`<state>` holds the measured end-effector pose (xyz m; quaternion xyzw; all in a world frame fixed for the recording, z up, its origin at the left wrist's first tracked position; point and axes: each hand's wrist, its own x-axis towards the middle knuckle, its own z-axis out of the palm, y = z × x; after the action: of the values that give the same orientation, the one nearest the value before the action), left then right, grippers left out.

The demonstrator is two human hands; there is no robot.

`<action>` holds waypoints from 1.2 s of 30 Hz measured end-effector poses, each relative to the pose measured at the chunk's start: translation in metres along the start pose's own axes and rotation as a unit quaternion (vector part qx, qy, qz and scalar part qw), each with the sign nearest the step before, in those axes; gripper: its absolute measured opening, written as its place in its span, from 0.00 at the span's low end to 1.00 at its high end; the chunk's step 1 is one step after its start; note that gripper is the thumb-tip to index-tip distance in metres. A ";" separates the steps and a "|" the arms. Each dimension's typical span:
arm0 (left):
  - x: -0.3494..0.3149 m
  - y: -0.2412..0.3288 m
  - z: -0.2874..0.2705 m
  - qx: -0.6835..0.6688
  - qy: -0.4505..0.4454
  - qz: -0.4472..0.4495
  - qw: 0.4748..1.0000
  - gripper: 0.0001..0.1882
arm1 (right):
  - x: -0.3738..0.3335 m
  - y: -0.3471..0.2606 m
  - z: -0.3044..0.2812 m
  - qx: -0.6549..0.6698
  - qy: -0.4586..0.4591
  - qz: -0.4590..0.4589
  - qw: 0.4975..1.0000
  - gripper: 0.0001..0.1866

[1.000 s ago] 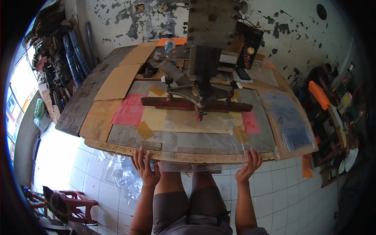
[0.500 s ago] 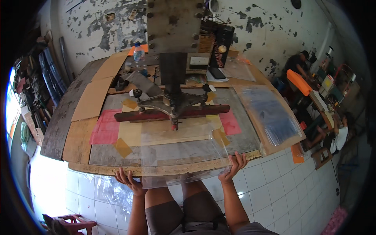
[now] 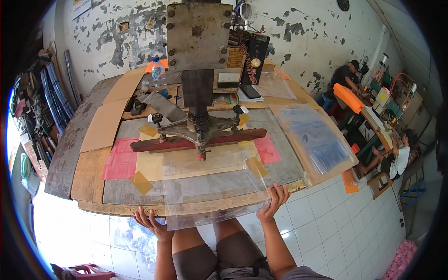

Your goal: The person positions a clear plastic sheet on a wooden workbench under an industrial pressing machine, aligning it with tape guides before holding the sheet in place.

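Both hands grip a clear plastic sheet [image 3: 212,186] at the worktop [image 3: 88,172] edge: left hand [image 3: 150,223] fingers spread beneath, right hand [image 3: 272,205] pinching its corner; the sheet's outline is faint.

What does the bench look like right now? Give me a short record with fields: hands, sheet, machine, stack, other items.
left hand: left hand holds the near left edge of the clear plastic sheet
right hand: right hand grips the sheet's near right corner
sheet: lies on the table, far edge under the press bar, near edge overhanging
machine: press head upright above the bar
stack: clear bags on the right
other items: water bottle at the back, pink sheet at left
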<state>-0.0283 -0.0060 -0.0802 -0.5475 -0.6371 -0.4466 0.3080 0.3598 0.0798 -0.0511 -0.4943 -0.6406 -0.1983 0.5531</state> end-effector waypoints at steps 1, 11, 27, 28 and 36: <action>0.001 -0.001 -0.002 -0.001 -0.005 0.002 1.000 0.45 | 0.000 -0.001 0.000 0.001 0.001 0.002 1.000 0.24; -0.001 -0.005 0.004 0.000 0.011 0.014 1.000 0.48 | -0.003 0.003 0.004 0.009 0.015 -0.004 1.000 0.24; -0.005 -0.006 0.007 0.014 0.005 0.003 1.000 0.48 | -0.001 0.003 0.004 0.016 0.010 -0.009 1.000 0.25; -0.004 -0.007 0.006 0.016 0.005 0.002 1.000 0.48 | -0.001 0.002 0.003 0.010 0.007 -0.009 1.000 0.25; -0.006 -0.008 0.007 0.002 0.009 0.011 1.000 0.50 | -0.001 0.002 0.002 -0.002 0.004 -0.010 1.000 0.24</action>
<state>-0.0338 -0.0022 -0.0897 -0.5503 -0.6290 -0.4465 0.3196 0.3606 0.0817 -0.0532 -0.4880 -0.6431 -0.2067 0.5527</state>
